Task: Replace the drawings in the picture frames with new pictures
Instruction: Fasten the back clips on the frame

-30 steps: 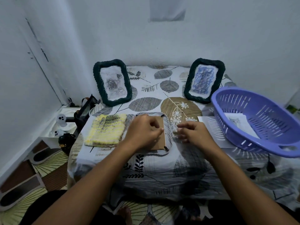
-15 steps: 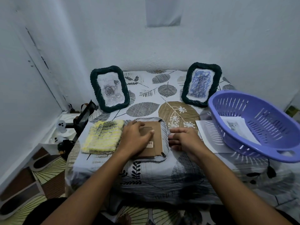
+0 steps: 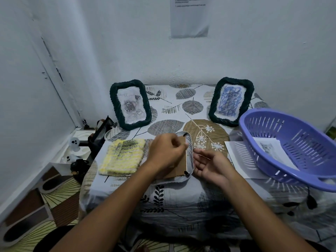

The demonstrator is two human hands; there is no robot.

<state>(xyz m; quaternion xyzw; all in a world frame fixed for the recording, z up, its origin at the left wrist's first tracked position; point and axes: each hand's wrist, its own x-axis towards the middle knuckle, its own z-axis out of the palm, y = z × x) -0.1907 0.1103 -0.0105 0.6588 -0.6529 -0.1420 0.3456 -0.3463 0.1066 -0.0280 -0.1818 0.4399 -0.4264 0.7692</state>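
My left hand (image 3: 164,151) pinches the face-down frame (image 3: 183,160) on the table (image 3: 181,193); my right hand (image 3: 211,165) lies released beside it. The basket (image 3: 291,148) holds a cat picture (image 3: 271,149).

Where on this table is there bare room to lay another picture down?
Bare cloth lies between the rose frame and the scribble frame, and along the near edge below both hands. The front row is crowded: yellow cloth, face-down frame, left hand, right hand, purple basket.
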